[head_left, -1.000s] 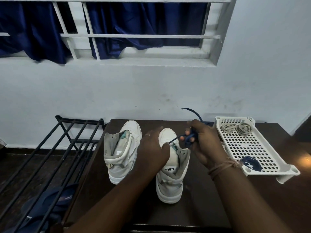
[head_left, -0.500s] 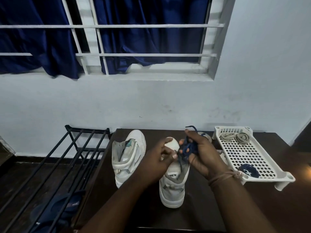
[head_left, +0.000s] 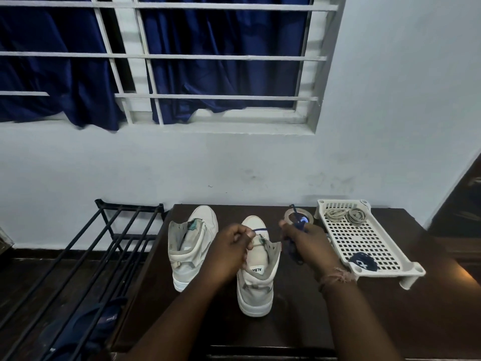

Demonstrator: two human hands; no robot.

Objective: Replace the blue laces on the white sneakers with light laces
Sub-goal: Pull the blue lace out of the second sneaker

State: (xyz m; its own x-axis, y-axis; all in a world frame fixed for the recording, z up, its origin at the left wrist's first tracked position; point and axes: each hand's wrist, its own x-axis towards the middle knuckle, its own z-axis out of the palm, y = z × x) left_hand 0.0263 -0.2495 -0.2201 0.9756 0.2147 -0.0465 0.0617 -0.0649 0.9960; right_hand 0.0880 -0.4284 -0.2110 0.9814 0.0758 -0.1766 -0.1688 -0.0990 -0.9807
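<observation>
Two white sneakers stand toes away from me on a dark table [head_left: 299, 321]. The left sneaker [head_left: 188, 243] has no lace. Above the right sneaker [head_left: 256, 280], a blue lace [head_left: 263, 229] stretches between my hands. My left hand [head_left: 230, 252] pinches one end of it over the shoe's tongue. My right hand [head_left: 304, 241] grips the bunched rest of the lace, part of which hangs below the palm. Two coiled light laces [head_left: 347, 214] lie at the far end of a white perforated tray [head_left: 364, 241]. Another bundled blue lace [head_left: 362, 261] lies at the tray's near end.
A roll of tape [head_left: 287, 213] sits on the table behind my right hand. A black metal rack [head_left: 86, 251] stands left of the table, with dark blue footwear [head_left: 86, 327] under it. A white wall and a barred window with blue curtains [head_left: 208, 56] rise behind the table.
My hands have drawn apart, so the blue lace now runs taut between them over the right sneaker. The camera has tilted upward, showing more of the window.
</observation>
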